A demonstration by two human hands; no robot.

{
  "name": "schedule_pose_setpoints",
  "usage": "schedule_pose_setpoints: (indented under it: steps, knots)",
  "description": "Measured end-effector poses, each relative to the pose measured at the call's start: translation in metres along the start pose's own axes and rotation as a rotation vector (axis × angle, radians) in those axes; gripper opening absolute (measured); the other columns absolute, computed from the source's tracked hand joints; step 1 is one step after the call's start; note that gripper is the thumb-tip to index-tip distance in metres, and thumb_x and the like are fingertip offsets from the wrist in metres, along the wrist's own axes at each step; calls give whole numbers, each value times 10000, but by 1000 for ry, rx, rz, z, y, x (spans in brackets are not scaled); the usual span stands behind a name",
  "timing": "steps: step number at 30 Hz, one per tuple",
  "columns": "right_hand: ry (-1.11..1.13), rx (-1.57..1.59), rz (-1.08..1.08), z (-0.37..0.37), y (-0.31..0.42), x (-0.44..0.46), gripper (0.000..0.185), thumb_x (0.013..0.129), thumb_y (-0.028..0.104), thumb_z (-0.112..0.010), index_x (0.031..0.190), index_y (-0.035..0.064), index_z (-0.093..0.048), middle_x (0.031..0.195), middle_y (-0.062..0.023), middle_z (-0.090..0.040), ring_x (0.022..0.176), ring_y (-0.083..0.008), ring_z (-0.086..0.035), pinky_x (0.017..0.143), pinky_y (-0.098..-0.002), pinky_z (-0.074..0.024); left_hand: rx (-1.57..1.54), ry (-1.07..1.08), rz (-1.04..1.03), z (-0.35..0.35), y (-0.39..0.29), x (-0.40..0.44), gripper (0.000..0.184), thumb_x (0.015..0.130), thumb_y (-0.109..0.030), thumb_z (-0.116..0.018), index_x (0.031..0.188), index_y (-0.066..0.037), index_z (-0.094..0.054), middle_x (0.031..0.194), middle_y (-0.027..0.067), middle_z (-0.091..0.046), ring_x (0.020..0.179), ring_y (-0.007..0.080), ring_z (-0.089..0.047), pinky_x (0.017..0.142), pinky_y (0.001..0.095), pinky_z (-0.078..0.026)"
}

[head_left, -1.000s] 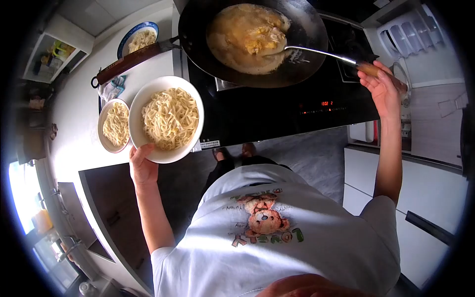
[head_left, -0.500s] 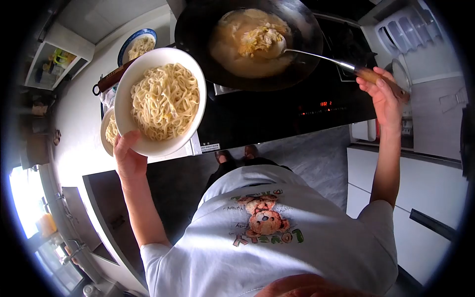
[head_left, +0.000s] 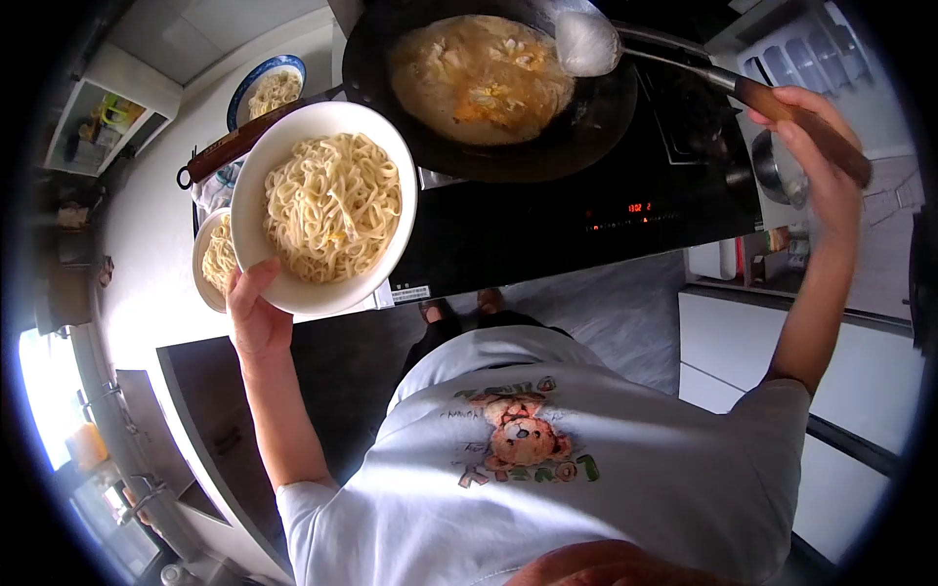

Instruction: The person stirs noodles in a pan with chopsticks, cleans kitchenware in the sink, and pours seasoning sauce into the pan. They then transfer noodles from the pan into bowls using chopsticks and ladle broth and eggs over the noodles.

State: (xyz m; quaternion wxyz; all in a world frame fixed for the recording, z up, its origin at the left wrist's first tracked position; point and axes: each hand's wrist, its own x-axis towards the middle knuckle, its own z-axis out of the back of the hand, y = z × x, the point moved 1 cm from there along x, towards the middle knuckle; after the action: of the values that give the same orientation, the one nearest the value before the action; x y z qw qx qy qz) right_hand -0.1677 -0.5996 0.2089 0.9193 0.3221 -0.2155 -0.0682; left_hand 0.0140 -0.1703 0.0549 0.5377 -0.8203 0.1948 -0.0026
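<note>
My left hand point(head_left: 260, 311) grips the near-left rim of a white bowl point(head_left: 403, 244), thumb over the edge. Pale cooked noodles point(head_left: 332, 207) lie heaped in it, and it tilts slightly toward me beside the wok. Closed around a long wooden handle, my right hand point(head_left: 823, 146) holds a metal ladle point(head_left: 588, 45). The ladle's head is raised at the right side of the dark wok point(head_left: 601, 122), and whether anything is in it cannot be made out. Inside the wok is a brownish soup point(head_left: 479, 83) with yellowish, egg-like pieces.
A blue-rimmed bowl point(head_left: 240, 98) and another white bowl point(head_left: 201, 262), both with noodles, stand on the left counter point(head_left: 137, 244). The wok's wooden handle point(head_left: 230, 151) reaches left behind my bowl. A black cooktop point(head_left: 547, 210) lies below the wok; a metal pot point(head_left: 772, 166) stands far right.
My right hand has moved right and drawn the ladle out of the middle of the soup to the wok's right side. The noodle bowl has shifted slightly right and down.
</note>
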Motion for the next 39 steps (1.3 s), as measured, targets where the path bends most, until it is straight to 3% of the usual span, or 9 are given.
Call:
schedule_pose_setpoints:
  steps: [8, 13, 21, 26, 29, 33, 39]
  knots:
    - [-203, 759, -348, -53, -110, -22, 291, 828, 116, -518, 1070, -40, -477, 973, -210, -574, 845, -277, -608, 721, -303, -501, 8, 7, -1, -1, 1, 3, 438, 710, -103, -520, 1117, 41, -448, 1049, 119, -531, 972, 205, -519, 855, 321, -411]
    - [-322, 1019, -402, -86, -116, -54, 267, 844, 114, -480, 1080, -11, -474, 1007, -221, -558, 894, -314, -585, 771, -360, -481, -20, 33, -15, -6, -5, 1, 418, 721, -94, -506, 1112, 43, -454, 1050, 123, -533, 968, 210, -524, 851, 325, -415]
    - [-350, 1099, -393, -69, -121, -42, 269, 843, 125, -476, 1079, -4, -487, 1021, -209, -557, 934, -323, -566, 814, -378, -456, 108, 29, 63, -48, -13, 42, 323, 753, -111, -509, 1013, 79, -486, 931, 143, -566, 853, 207, -565, 773, 340, -455]
    - [-314, 1131, -375, -48, -105, -19, 303, 838, 166, -484, 1093, 2, -490, 1057, -213, -538, 977, -327, -543, 835, -381, -439, 164, 148, 152, -69, -13, 82, 324, 779, -139, -489, 989, 107, -478, 845, 181, -572, 672, 229, -597, 575, 308, -514]
    - [-270, 1102, -319, -28, -79, 1, 303, 841, 168, -480, 1094, 2, -488, 1053, -214, -539, 982, -328, -540, 839, -380, -435, 214, 209, 193, -79, -14, 105, 324, 782, -145, -495, 971, 118, -481, 832, 185, -572, 649, 233, -599, 565, 299, -521]
    - [-191, 1021, -184, -18, -48, 5, 291, 845, 147, -463, 1087, -14, -483, 1040, -232, -538, 963, -326, -551, 833, -374, -435, 190, 155, 174, -98, -3, 117, 307, 790, -143, -501, 952, 117, -481, 799, 186, -561, 610, 234, -587, 539, 289, -525]
    - [-78, 631, 75, -23, -12, 3, 299, 855, 121, -437, 1110, -34, -442, 988, -238, -560, 929, -326, -569, 849, -391, -429, 149, 193, 160, -112, 7, 137, 319, 781, -131, -518, 944, 139, -468, 780, 177, -544, 612, 232, -582, 520, 285, -531]
